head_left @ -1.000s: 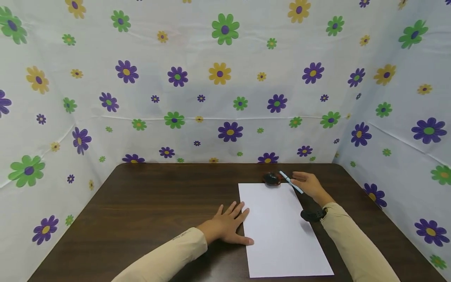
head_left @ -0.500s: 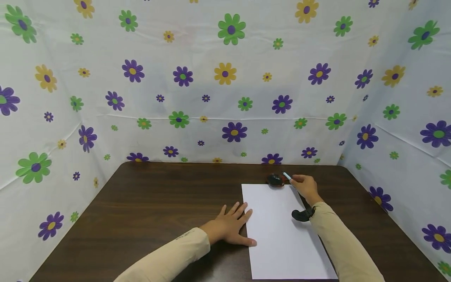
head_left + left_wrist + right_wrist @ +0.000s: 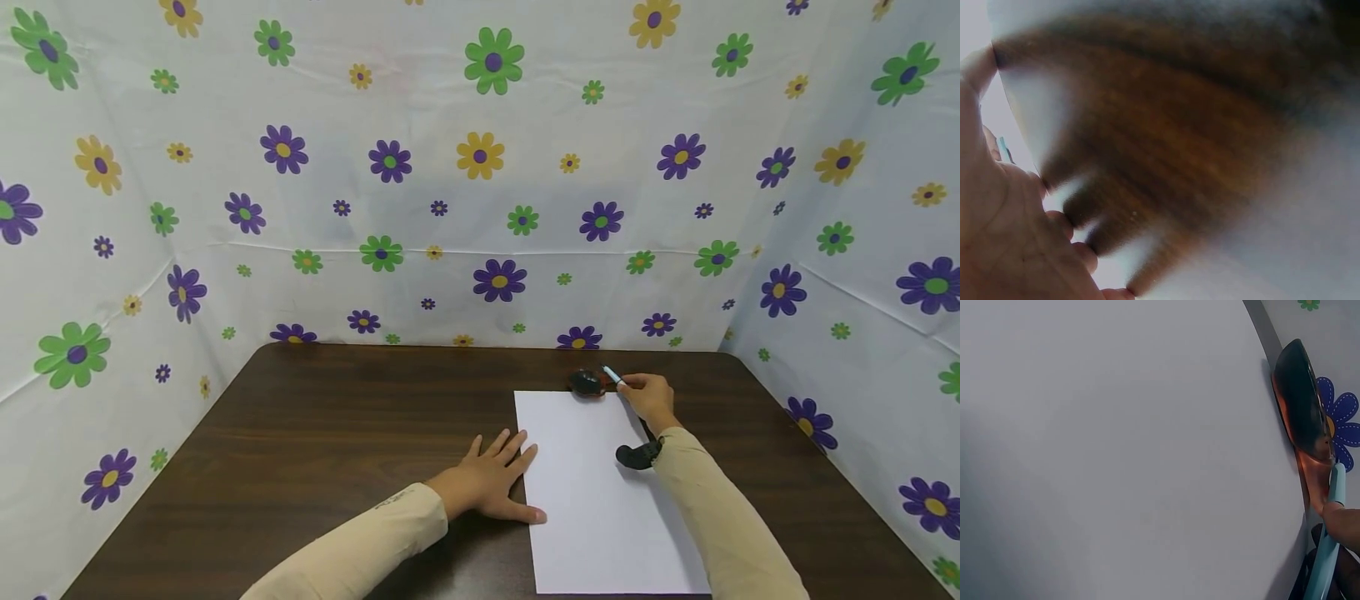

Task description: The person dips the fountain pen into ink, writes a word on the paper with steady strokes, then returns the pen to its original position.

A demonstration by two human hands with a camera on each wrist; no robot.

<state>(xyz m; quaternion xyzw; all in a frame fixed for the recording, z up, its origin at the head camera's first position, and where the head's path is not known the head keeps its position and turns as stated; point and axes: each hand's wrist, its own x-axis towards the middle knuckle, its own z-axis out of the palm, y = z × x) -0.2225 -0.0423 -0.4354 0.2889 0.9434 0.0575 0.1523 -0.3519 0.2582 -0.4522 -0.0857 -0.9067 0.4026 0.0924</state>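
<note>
A light-blue pen [image 3: 612,374] slants across the far right corner of a white sheet of paper [image 3: 585,500]. My right hand [image 3: 654,400] pinches it between thumb and fingers, and its upper end pokes out past them. In the right wrist view the pen [image 3: 1326,565] lies close to the neck of a dark, glossy, rounded thing [image 3: 1302,400] with an orange-brown rim. With fingers spread, my left hand [image 3: 491,485] rests over the paper's left edge, its fingertips and thumb tip on the sheet.
The brown wood-grain table [image 3: 337,417] reaches back to a white flower-print cloth [image 3: 322,108], which also hangs at both sides. A black wrist device [image 3: 639,455] on the right wrist juts out over the paper.
The right hand has moved slightly left and its fingers have closed on the pen, which it was only reaching beside earlier. The left hand stays on the paper; the head view has shifted slightly.
</note>
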